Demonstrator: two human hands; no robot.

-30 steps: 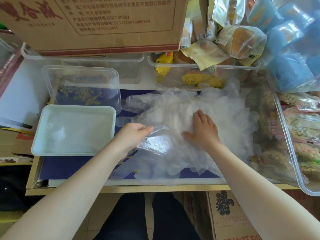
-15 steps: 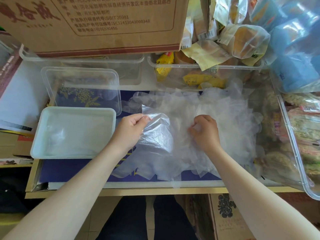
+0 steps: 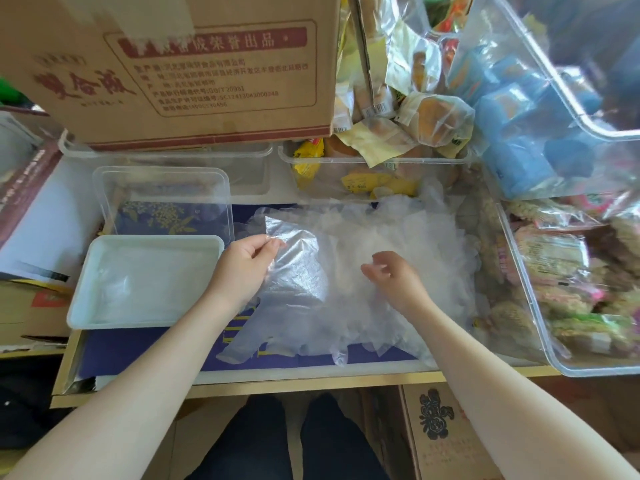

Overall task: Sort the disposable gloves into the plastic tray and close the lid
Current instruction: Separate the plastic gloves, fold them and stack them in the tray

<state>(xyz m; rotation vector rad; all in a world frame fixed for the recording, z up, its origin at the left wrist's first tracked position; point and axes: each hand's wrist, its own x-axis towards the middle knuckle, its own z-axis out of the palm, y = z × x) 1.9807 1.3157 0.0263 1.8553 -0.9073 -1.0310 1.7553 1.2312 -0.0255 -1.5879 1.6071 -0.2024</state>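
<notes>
Two hands: both work over the heap of gloves, none of them in the tray at this moment.
Left hand (image 3: pixel 247 263): it pinches the top corner of one glove (image 3: pixel 298 268) between thumb and fingertips and lifts this edge up from the heap.
Right hand (image 3: pixel 394 271): it hovers just above the heap, fingers loosely curled and apart, holding nothing that I can see.
Lifted glove: thin clear film, its cuff raised at the left hand, its fingers hanging down toward the near edge of the table.
Pile of gloves (image 3: pixel 398 244): a loose, crumpled heap on the blue cloth, right of the tray and touching the lifted glove.
Plastic tray (image 3: pixel 83 299): white, just left of the left hand; something thin and clear seems to lie in it, but I cannot tell how much.
Lid (image 3: pixel 221 188): clear, lying open behind the tray, not yet on it.
Step in hand, as I judge: separating one glove and carrying it left into the tray.
How to do it well: the right hand should press the heap flat so neighbours do not follow; pull slowly, because the film clings; lay the glove flat so the lid can later close.
Cardboard box (image 3: pixel 194 64): behind, resting over clear bins.
</notes>
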